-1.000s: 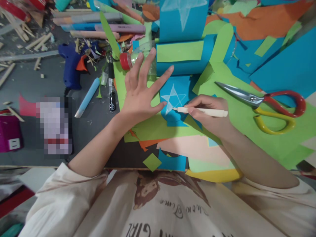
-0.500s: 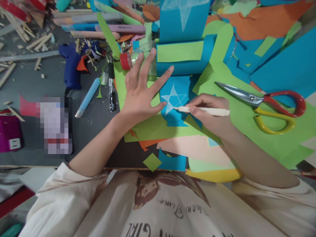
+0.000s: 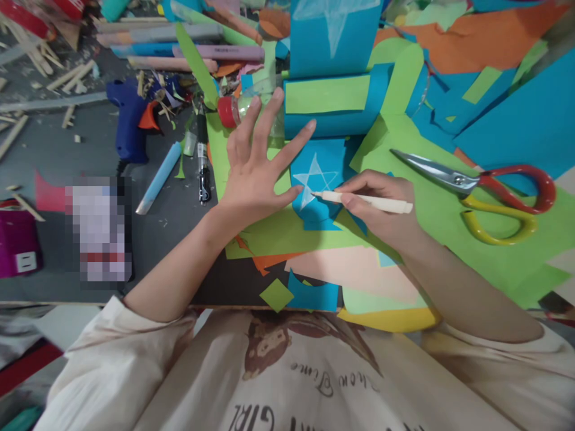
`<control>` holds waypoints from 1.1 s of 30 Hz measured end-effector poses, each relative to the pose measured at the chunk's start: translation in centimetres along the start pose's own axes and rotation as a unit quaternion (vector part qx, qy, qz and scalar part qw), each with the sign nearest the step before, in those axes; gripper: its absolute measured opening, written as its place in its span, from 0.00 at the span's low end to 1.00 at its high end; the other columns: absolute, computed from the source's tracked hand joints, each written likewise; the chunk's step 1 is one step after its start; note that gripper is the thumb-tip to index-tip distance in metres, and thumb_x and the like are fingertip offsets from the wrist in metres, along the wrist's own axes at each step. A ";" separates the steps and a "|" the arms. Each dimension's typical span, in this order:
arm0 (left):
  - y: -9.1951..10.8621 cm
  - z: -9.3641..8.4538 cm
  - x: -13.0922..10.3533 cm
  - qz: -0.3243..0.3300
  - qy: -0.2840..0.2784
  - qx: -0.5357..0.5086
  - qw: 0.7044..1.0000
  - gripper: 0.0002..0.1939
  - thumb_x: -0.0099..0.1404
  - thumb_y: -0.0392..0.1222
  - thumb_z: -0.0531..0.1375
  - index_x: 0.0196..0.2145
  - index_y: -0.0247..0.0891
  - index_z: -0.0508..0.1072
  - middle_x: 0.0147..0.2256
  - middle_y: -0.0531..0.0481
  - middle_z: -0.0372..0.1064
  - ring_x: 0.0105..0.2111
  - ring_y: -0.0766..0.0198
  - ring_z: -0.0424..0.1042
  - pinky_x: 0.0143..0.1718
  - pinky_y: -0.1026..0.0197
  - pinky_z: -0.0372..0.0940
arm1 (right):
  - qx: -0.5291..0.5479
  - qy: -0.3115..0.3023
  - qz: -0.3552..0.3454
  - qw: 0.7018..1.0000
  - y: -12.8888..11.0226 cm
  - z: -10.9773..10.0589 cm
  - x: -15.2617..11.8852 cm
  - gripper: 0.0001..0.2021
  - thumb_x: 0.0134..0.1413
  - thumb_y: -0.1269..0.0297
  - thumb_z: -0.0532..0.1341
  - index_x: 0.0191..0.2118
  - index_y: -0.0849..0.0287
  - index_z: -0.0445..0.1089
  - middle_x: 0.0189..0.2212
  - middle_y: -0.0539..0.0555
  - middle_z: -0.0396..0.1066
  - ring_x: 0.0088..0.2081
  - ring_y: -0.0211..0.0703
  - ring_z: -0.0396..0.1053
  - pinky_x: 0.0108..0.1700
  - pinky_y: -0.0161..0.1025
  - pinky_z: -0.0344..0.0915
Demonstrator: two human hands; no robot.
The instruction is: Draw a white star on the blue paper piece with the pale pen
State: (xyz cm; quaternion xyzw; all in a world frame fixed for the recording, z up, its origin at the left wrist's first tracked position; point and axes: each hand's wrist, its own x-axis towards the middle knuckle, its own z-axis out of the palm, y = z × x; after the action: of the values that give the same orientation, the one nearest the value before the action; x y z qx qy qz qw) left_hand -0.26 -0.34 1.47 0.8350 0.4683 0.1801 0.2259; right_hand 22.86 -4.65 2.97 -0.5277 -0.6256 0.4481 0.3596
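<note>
Left of centre, the left hand [image 3: 254, 173] lies with fingers spread – its thumb tip at the edge of the blue paper [image 3: 321, 215], which occupies the frame's centre and bears a white star outline [image 3: 315, 181]. Right of centre, the right hand [image 3: 381, 200] pinches a white pen [image 3: 372, 201] – nib at the star's lower left. Scissors [image 3: 460, 179] lie at centre right.

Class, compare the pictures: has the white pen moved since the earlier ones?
Yes, slightly. Judged against the scissors, which lie where they did, the white pen in the right hand is a little farther left than before.
</note>
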 end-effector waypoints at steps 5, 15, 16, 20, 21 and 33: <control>-0.1 0.0 0.0 0.007 0.005 0.000 1.000 0.37 0.64 0.60 0.56 0.68 0.60 0.53 0.71 0.61 0.44 0.72 0.45 0.22 0.71 0.36 0.27 | 0.043 0.009 -0.015 0.999 0.5 -0.1 0.1 0.05 0.50 0.63 0.66 0.25 0.52 0.74 0.20 0.48 0.73 0.22 0.38 0.67 0.22 0.36 0.61; -0.3 0.2 0.0 0.000 0.007 0.009 1.000 0.37 0.64 0.64 0.56 0.68 0.61 0.53 0.72 0.60 0.40 0.72 0.43 0.22 0.70 0.35 0.28 | 0.084 0.022 -0.023 0.996 1.4 -1.4 1.5 0.12 0.53 0.48 0.67 0.36 0.50 0.78 0.29 0.51 0.77 0.26 0.42 0.72 0.28 0.42 0.70; -0.3 0.2 0.0 -0.001 0.006 0.012 1.000 0.37 0.64 0.64 0.55 0.68 0.61 0.53 0.72 0.60 0.41 0.72 0.42 0.23 0.70 0.35 0.28 | 0.072 0.012 -0.025 0.997 1.4 -1.6 1.6 0.12 0.53 0.49 0.67 0.36 0.50 0.78 0.29 0.51 0.77 0.27 0.42 0.72 0.28 0.42 0.69; -0.5 0.3 -0.1 0.005 0.007 0.014 1.000 0.37 0.64 0.65 0.54 0.69 0.60 0.52 0.72 0.59 0.41 0.72 0.41 0.23 0.69 0.34 0.27 | 0.029 0.004 -0.041 0.999 0.9 -1.5 2.0 0.09 0.53 0.52 0.67 0.33 0.50 0.77 0.25 0.50 0.75 0.25 0.40 0.69 0.25 0.39 0.64; -0.6 0.4 -0.1 0.008 0.010 0.014 1.000 0.38 0.64 0.65 0.55 0.69 0.60 0.52 0.72 0.59 0.41 0.72 0.41 0.23 0.69 0.34 0.28 | 0.028 0.007 -0.045 0.999 0.7 -1.3 2.0 0.08 0.53 0.53 0.67 0.32 0.51 0.76 0.24 0.49 0.74 0.25 0.39 0.68 0.25 0.39 0.63; -0.5 0.3 -0.1 0.012 0.014 -0.003 1.000 0.38 0.63 0.66 0.55 0.69 0.60 0.52 0.71 0.59 0.45 0.72 0.44 0.21 0.70 0.35 0.28 | -0.005 0.001 -0.009 1.000 0.1 0.8 1.8 0.05 0.53 0.59 0.67 0.30 0.52 0.73 0.24 0.49 0.73 0.25 0.38 0.67 0.26 0.39 0.64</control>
State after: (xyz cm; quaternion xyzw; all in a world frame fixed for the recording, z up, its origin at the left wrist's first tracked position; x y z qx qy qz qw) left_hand -0.48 -0.24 0.90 0.8373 0.4610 0.1959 0.2191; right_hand 21.83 -3.05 2.53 -0.5241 -0.6325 0.4409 0.3618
